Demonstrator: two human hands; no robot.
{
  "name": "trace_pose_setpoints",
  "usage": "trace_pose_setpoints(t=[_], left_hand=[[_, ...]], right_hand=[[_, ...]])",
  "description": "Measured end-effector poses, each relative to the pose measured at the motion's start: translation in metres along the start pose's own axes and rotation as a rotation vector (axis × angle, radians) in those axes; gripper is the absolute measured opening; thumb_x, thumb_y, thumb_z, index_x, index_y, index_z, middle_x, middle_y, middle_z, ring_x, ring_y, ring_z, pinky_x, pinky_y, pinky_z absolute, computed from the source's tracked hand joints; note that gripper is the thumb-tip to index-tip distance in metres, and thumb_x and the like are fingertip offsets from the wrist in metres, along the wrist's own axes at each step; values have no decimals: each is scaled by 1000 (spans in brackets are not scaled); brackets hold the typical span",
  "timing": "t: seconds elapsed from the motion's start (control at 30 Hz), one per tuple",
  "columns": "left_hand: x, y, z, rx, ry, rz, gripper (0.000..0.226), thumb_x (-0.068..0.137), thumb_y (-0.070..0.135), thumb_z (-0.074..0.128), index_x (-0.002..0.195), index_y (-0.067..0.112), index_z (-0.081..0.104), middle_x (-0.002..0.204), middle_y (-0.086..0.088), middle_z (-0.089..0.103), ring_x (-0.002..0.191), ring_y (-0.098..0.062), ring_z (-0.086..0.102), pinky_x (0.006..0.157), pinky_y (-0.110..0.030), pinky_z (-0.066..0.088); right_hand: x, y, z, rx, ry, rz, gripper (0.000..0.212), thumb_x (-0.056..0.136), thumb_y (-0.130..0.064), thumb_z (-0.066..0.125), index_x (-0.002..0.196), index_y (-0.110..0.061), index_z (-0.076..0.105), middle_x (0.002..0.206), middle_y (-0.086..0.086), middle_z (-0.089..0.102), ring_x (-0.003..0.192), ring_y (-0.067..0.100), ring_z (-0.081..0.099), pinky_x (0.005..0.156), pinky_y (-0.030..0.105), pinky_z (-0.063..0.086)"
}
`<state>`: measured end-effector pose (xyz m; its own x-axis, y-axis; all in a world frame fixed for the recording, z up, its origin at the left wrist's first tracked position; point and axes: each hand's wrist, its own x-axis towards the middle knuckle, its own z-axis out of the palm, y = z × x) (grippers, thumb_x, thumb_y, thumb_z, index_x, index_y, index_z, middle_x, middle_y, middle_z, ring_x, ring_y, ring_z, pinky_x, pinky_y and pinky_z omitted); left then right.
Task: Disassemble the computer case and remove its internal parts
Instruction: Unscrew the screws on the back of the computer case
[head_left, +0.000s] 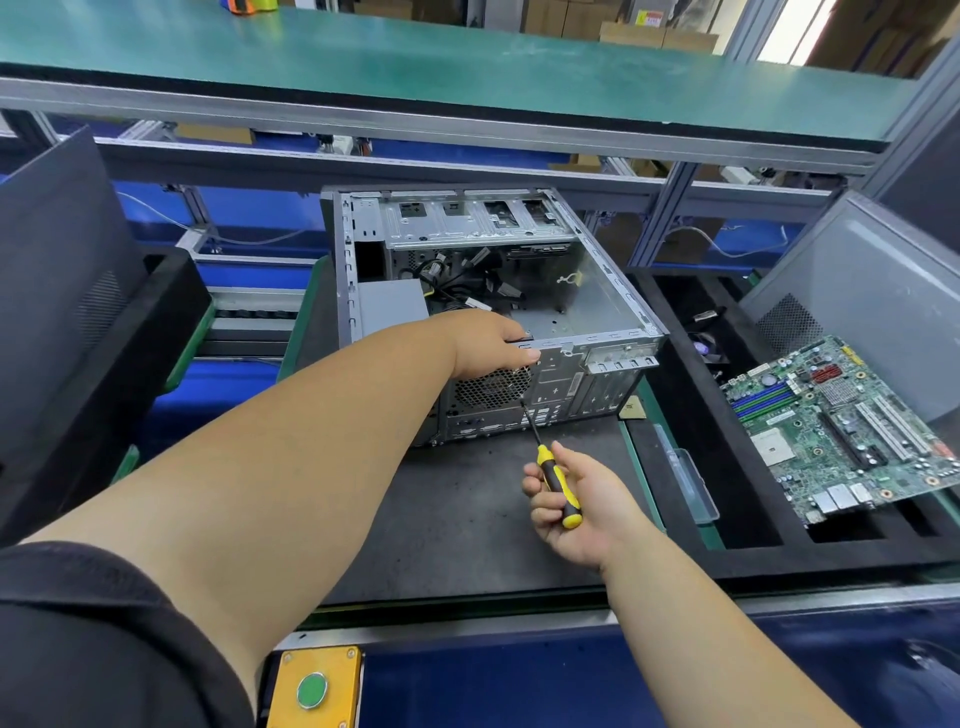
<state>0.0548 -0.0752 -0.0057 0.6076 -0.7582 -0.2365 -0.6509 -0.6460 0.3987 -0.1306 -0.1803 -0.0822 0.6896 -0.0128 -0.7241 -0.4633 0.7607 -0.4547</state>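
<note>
1. Screws on the case (597, 291) back panel are the step in hand; the case sits mid-bench, its circuit board (852, 431) already out at 3 o'clock.
2. Your left hand (491, 345) grips the case's rear top edge.
3. Your right hand (582, 506) is curled round the screwdriver (556, 480), whose tip meets the fan grille (491, 389); keep it square.
</note>
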Motion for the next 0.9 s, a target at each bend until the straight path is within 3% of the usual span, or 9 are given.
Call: trace_pose_setpoints(t=[0.1,0.2,0.3,0.37,0.43,0.53,0.67,0.8,0.9], left_hand=[[0,0,0,3,2,2,42,98,53,42,122,23,59,100,2,56,92,-18,51,78,-30,36],[0,0,-1,8,2,-4,42,98,53,42,121,22,59,100,2,56,92,-19,51,77,-30,35],[-1,1,-1,-3,-2,-10,42,98,53,43,118,22,61,103,0,61,95,-20,55,79,-30,39],[-2,1,-1,-8,1,-8,41,98,52,43,120,22,61,106,-1,61,97,-20,55,82,-31,41],[-2,2,-1,-10,4,-11,41,98,53,43,121,23,60,106,0,61,97,-20,54,82,-31,40],[-2,1,-1,-3,0,-13,43,97,54,43,121,22,60,111,-1,62,101,-21,56,86,-33,43],[0,0,0,16,4,-14,43,97,55,43,117,22,61,106,-2,63,97,-21,56,81,-32,42],[0,0,0,19,3,-9,44,97,55,42,116,21,61,105,-3,62,97,-22,56,85,-33,44],[-1,0,-1,25,0,-9,45,97,55,42,117,20,61,107,-4,63,98,-22,57,88,-35,45]], right_hand=[[1,2,0,21,-29,20,44,101,-41,42,77,-6,56,58,2,48,32,7,29,31,19,24],[7,6,4,-205,136,-96,47,104,-41,39,74,-9,57,51,1,46,32,8,26,34,20,22],[6,6,8,-694,370,-293,45,105,-39,39,75,-10,56,53,1,50,40,14,39,45,26,33],[4,6,7,-1201,563,-427,43,105,-41,36,83,-9,53,68,3,56,61,23,51,55,31,35],[5,7,5,-1637,764,-531,37,104,-45,32,93,-13,48,79,0,53,69,24,48,49,31,26],[4,10,5,-1905,914,-617,35,104,-46,30,107,-18,49,96,-1,59,69,21,43,46,29,20],[5,1,1,-1546,714,-567,36,100,-48,42,88,-16,52,83,-1,64,63,18,50,53,30,32],[1,-10,5,-497,278,-150,45,103,-39,39,83,-7,63,62,4,60,42,12,40,45,23,32],[-3,-9,3,-189,98,-18,41,105,-35,39,82,-7,58,61,3,56,39,8,39,37,18,33]])
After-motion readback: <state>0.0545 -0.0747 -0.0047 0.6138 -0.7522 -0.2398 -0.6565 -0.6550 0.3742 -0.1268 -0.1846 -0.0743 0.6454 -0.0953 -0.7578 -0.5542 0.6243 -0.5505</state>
